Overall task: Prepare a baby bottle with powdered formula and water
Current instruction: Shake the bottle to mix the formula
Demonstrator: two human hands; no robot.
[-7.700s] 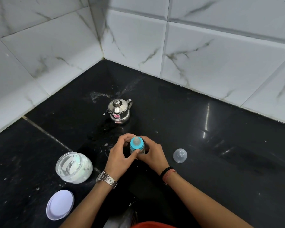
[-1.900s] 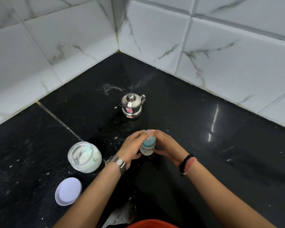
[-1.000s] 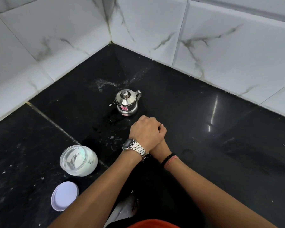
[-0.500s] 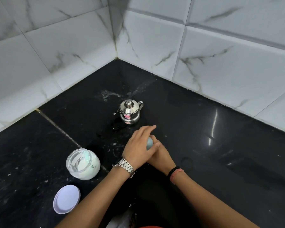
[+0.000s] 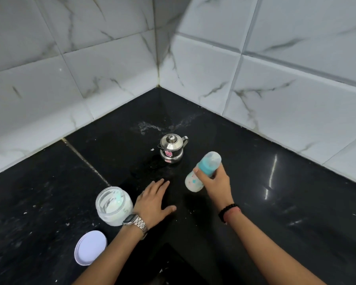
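The right hand (image 5: 215, 183) grips the baby bottle (image 5: 202, 171) around its middle, fingers and thumb curled round the teal collar, and holds it clear of the black countertop (image 5: 286, 212). The bottle is tilted, its clear cap pointing up and away toward the right, its milky white base pointing down toward the left. A dark beaded bracelet (image 5: 227, 210) circles that wrist.

The left hand (image 5: 154, 200) lies flat with fingers straight and slightly spread, thumb out to the side, palm down on the countertop; it holds nothing. A metal watch (image 5: 135, 221) sits on its wrist. Just beside that wrist stands the open formula jar (image 5: 113, 204), white powder coating its inside, and its white lid (image 5: 90, 247) lies on the counter nearer the person. 1 small steel kettle (image 5: 171, 148) with its lid on stands farther back, near the corner of the marbled white wall tiles (image 5: 275, 95), apart from both hands.
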